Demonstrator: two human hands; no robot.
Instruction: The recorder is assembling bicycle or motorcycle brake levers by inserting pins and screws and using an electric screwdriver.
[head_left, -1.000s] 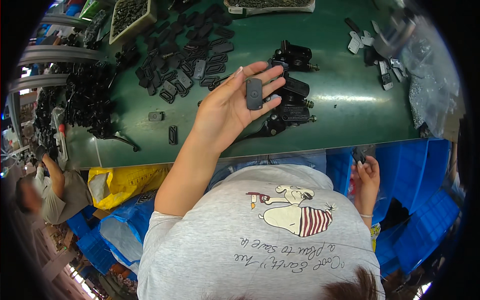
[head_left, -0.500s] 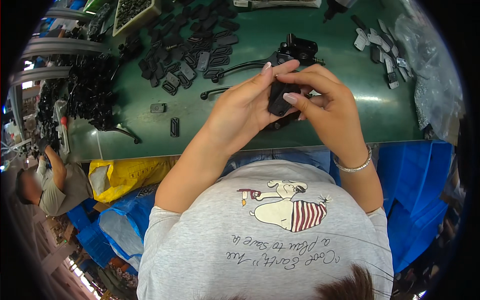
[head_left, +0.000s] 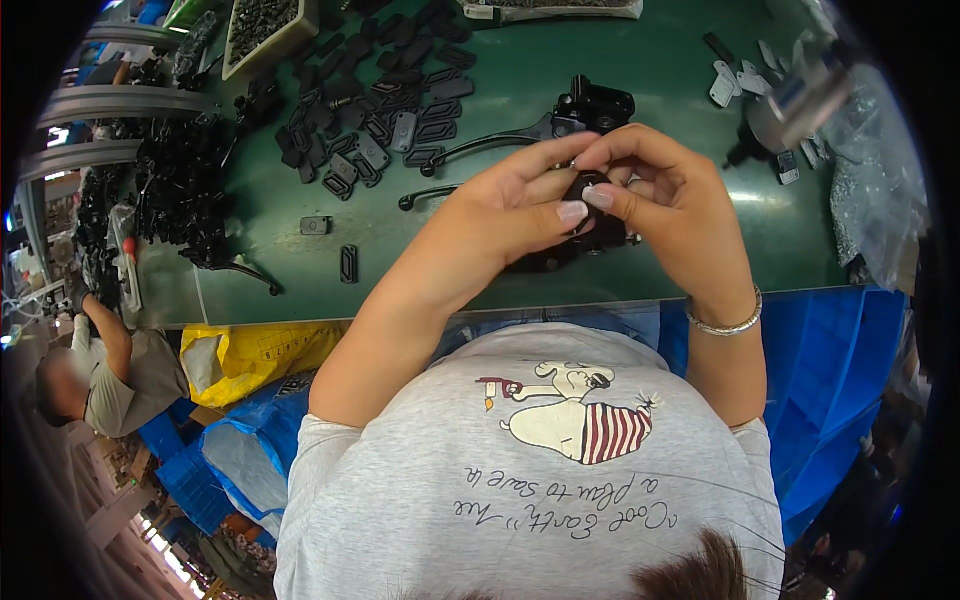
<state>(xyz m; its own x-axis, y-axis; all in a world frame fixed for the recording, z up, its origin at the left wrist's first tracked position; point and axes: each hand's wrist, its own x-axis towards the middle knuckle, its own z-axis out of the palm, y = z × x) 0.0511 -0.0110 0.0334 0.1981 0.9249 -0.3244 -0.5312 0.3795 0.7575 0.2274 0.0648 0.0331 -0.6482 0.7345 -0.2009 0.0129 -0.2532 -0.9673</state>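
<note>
Both my hands meet above the green workbench [head_left: 300,290], fingertips together around a small black cover [head_left: 583,186]. My left hand [head_left: 480,225] supports it from the left, with its thumb on the near end. From the right, my right hand [head_left: 685,205] pinches it with thumb and fingers; much of the cover is hidden by them. Just beyond lies a black brake lever assembly [head_left: 597,102], its long lever pointing left. Under my hands is a second brake lever assembly [head_left: 605,238], partly covered.
Black covers and gaskets [head_left: 375,150] pile up at the far left, beside a tray of small screws [head_left: 262,35]. More lever assemblies [head_left: 185,190] heap on the left. Right: a hanging power screwdriver [head_left: 790,110], metal plates [head_left: 725,85], plastic wrap [head_left: 880,170]. A co-worker [head_left: 120,370] sits left.
The black cover has turned and is now more hidden between my fingers. My left thumb has come down onto it. At the right, the hanging screwdriver has swung nearer, over the metal plates.
</note>
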